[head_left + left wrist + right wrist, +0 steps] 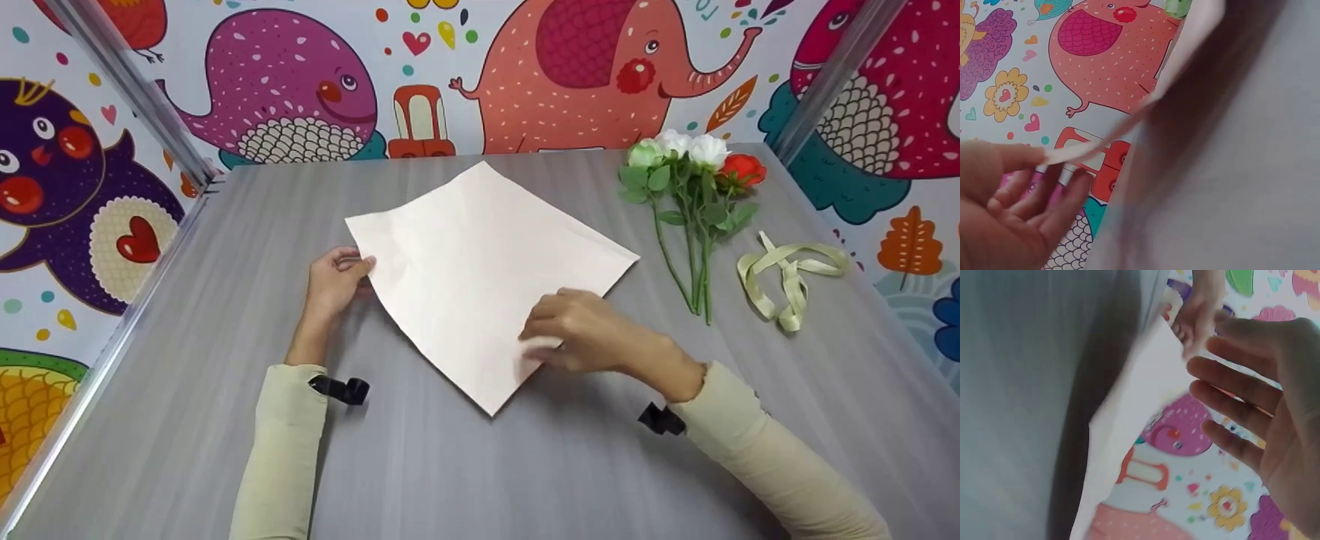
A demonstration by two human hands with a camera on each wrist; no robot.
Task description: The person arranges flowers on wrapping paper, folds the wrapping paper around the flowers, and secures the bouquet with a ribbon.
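Observation:
A pale pink sheet of paper lies turned like a diamond over the table, its left side lifted. My left hand pinches that left edge between thumb and fingers; in the left wrist view the left hand has the thin paper edge under its thumb. Over the lower right part of the sheet hovers my right hand, slightly blurred. In the right wrist view the right hand has its fingers spread and loosely bent, with nothing between them, apart from the paper.
Artificial flowers in white, green and red lie at the back right with their stems toward me. Beside them is a loosely curled pale green ribbon. A cartoon-printed wall and metal posts bound the grey table.

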